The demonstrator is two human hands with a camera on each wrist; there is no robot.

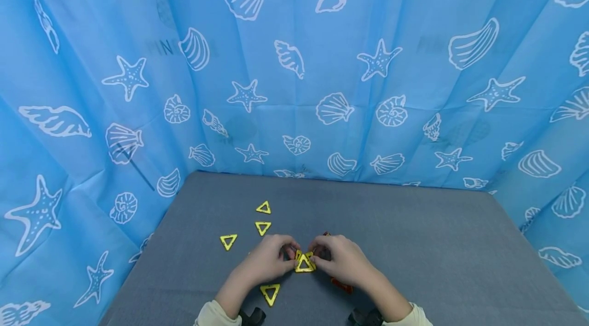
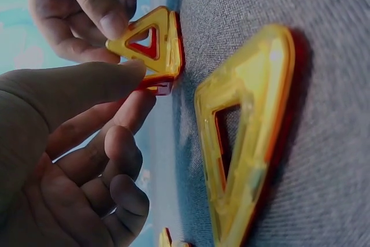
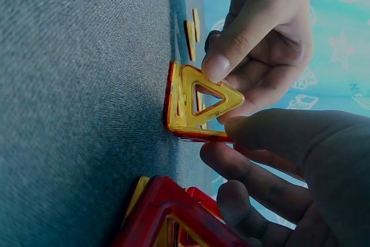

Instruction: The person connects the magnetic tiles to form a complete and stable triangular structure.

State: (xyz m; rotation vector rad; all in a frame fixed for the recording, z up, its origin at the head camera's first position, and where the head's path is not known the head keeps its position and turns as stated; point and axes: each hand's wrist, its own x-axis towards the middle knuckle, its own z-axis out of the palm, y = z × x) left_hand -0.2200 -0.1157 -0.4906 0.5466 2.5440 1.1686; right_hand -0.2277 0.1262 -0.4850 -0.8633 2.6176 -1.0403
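Yellow see-through triangular magnetic tiles stand tilted together as a small pyramid [image 1: 304,270] on the table in front of me. My left hand [image 1: 269,260] pinches one side of it between thumb and fingers. From the other side my right hand [image 1: 344,259] pinches it too. In the left wrist view, the front tile [image 2: 165,36] leans back from its base, with both thumbs near its tip. The right wrist view shows a reddish lower edge on the pyramid [image 3: 191,128]. The remaining fingers of both hands are bent loosely beside it.
A loose yellow triangle tile [image 1: 270,287] lies by my left wrist. Further left and back are more yellow triangle tiles [image 1: 263,223]. Red tiles [image 1: 342,285] lie under my right wrist. The grey table [image 1: 414,244] ends at a blue shell-print curtain [image 1: 294,111].
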